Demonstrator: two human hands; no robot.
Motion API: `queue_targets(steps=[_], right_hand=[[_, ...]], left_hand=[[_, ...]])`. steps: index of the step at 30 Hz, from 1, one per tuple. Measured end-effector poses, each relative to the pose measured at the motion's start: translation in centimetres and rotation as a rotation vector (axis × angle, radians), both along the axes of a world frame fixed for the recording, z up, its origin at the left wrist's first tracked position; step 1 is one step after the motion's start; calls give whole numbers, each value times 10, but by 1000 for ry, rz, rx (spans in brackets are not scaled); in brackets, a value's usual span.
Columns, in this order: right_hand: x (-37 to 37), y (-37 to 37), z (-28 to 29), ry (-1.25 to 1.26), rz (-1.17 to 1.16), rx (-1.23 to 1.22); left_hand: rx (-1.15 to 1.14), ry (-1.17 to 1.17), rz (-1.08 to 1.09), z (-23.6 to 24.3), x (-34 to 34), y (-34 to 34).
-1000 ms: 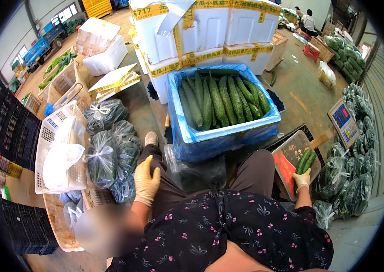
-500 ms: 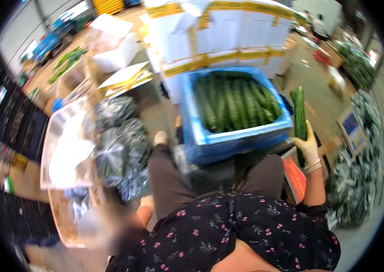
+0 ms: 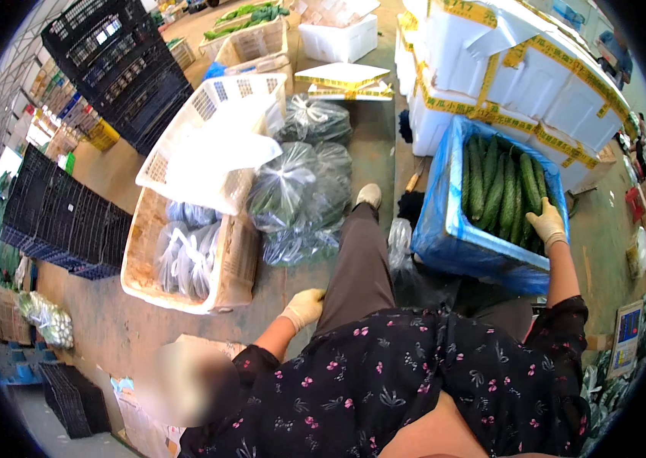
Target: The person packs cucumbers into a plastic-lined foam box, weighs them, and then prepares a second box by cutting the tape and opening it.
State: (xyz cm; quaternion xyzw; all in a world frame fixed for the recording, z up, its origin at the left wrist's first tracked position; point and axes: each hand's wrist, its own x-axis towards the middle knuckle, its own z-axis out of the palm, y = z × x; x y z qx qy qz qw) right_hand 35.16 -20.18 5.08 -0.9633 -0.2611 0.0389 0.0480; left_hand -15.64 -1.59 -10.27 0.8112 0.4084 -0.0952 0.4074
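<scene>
My right hand (image 3: 548, 224), in a pale glove, is at the right side of a blue-lined box (image 3: 483, 256). Its thumb and fingers close around the lower end of a long green cucumber (image 3: 529, 177). Several more cucumbers (image 3: 491, 191) lie side by side in the box, pointing away from me. My left hand (image 3: 305, 307), also gloved, rests against the side of my left leg (image 3: 353, 278). Its fingers look loosely extended and nothing shows in them; the fingertips are partly lost against the leg.
Tied plastic bags of dark produce (image 3: 292, 187) lie left of my leg, beside a cream crate (image 3: 185, 298) holding bags. White foam boxes (image 3: 506, 84) with yellow tape stand behind the blue-lined box. Black crates (image 3: 59, 210) are stacked at left. A scale (image 3: 626, 340) stands at lower right.
My right hand has moved from beside the box, where it held a cucumber upright, into the box at its right side. The whole view has swung left.
</scene>
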Motion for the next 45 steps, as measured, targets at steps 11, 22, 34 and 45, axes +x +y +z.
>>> queue_targets(steps=[11, 22, 34, 45], right_hand=[[-73, -38, -9, 188, 334, 485], [-139, -56, -6, 635, 266, 604], [-175, 0, 8, 731, 415, 551], [-185, 32, 23, 921, 513, 447]], left_hand=[[113, -419, 149, 28, 12, 48], [486, -679, 729, 104, -87, 169], [442, -949, 1093, 65, -116, 219], [-17, -866, 806, -4, -71, 105]])
